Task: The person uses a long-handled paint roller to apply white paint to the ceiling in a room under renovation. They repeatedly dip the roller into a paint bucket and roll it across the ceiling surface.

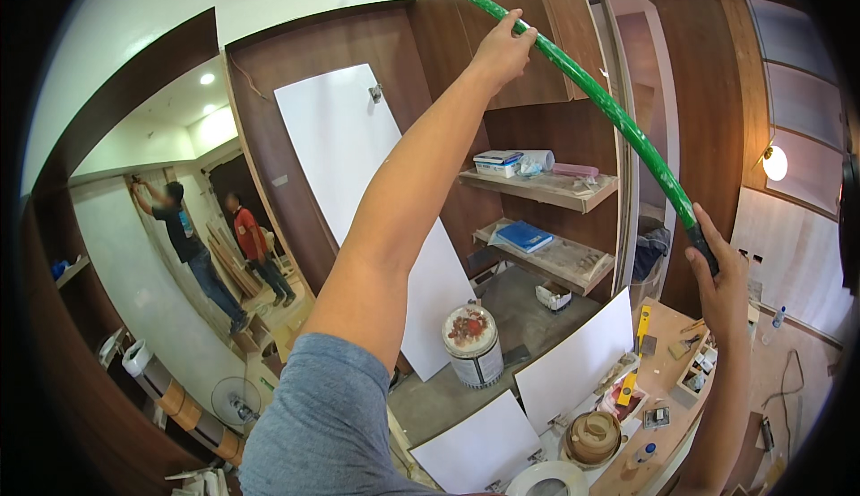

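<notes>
A long green pole (627,120), speckled with white, runs from the right side up toward the ceiling at the top. Its far end is cut off by the picture's edge. High in the middle, my left hand (502,52) is closed around the pole, arm stretched out. Lower on the right, my right hand (724,272) grips the black end of the same pole. A wooden wall cabinet (515,39) is behind my left hand.
White panels (573,357) lean around a paint-stained bucket (472,344). Shelves hold boxes and a blue book (524,236). A workbench (663,370) carries a yellow level (634,357) and tools. Two people (193,236) stand at the left; a hanging lamp (775,163) glows at the right.
</notes>
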{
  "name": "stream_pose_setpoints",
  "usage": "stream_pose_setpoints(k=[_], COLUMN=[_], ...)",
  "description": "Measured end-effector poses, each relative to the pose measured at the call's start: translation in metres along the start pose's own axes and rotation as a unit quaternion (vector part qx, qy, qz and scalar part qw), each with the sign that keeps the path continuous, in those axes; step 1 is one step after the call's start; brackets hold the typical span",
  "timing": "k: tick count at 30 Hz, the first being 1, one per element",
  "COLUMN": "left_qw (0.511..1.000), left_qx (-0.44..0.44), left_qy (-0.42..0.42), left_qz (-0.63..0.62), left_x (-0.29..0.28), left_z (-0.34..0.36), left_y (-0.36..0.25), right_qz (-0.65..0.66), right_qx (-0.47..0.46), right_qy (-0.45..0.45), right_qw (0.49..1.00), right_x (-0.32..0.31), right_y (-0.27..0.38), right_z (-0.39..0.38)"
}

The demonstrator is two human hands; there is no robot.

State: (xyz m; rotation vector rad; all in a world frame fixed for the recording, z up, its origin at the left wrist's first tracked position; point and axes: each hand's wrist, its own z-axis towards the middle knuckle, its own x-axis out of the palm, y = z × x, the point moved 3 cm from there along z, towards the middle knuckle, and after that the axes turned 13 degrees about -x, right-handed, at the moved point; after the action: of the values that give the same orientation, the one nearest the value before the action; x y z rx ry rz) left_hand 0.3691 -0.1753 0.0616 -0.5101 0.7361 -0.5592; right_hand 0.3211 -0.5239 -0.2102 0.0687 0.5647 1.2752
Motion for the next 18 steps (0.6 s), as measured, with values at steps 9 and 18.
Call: stream_pose_setpoints(k=[9,18], left_qw=[0.985,0.988], left_qx=[0.030,-0.044], left_qy=[-0.136,-0.112], left_qz=[0.107,0.097], left_x=[-0.018,-0.012], left_z=[0.035,0.005], left_y=[0.010,0.053], right_qz=[-0.044,-0.040], right_qx=[-0.023,0.006], right_qy=[0.023,0.023], right_qw=[0.999,0.999], right_x=[-0.007,-0.042], right_y=[0.009,-0.026], right_z=[-0.019,-0.132])
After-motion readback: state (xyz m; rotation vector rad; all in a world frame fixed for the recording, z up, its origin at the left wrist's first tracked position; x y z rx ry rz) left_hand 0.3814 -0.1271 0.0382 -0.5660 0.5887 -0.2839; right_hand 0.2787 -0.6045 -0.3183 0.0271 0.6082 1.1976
